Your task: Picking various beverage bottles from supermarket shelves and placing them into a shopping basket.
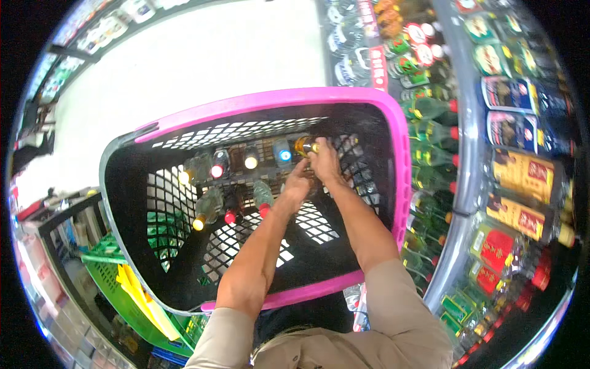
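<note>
Both my hands reach down into a deep black plastic basket (pixel 368 122) with a pink rim. My right hand (pixel 326 166) grips a small amber bottle (pixel 304 145) with a yellow cap, by the far wall of the basket. Just left of it is my left hand (pixel 297 184), its fingertips close to the right hand; whether they touch a bottle is unclear. Along the far side, in a row, are a blue-capped bottle (pixel 282 151), a pale-capped bottle (pixel 250 157) and a red-capped bottle (pixel 220 163). Nearer me are a clear red-capped bottle (pixel 262 196) and a yellow-capped bottle (pixel 208 207).
Store shelves (pixel 461 152) packed with bottles run along the right, close to the rim. At lower left stand a green plastic basket (pixel 108 281) with yellow material (pixel 143 300) at its edge and a dark-framed rack (pixel 69 235). A pale floor (pixel 193 55) stretches beyond.
</note>
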{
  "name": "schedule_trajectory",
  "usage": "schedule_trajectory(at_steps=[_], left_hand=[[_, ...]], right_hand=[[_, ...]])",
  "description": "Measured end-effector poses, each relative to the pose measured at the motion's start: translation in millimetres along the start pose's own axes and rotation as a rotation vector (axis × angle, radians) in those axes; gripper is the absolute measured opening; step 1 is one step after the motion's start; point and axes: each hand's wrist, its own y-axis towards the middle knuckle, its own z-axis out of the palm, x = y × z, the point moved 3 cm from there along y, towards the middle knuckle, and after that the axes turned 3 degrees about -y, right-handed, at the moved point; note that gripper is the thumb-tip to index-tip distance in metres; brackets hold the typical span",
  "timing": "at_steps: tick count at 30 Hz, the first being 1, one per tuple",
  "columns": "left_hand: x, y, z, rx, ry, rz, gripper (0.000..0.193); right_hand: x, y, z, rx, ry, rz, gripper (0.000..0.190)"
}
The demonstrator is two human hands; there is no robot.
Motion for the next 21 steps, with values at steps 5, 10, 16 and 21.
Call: schedule_trajectory(at_steps=[5, 10, 16, 21], left_hand=[[-16, -35, -8, -0.043, 0.15, 0.047, 0.067], [-39, -112, 13, 0.083, 0.033, 0.007, 0.068], [-71, -204, 48, 0.291, 0.1, 0.145, 0.059], [-80, -295, 65, 0.485, 0.235, 0.312, 0.057]], right_hand=[[27, -25, -37, 0.149, 0.055, 0.211, 0.056], [56, -72, -109, 0.088, 0.105, 0.189, 0.039], [112, -161, -213, -0.112, 0.229, -0.043, 0.023], [133, -305, -275, -0.553, 0.515, -0.147, 0.023]])
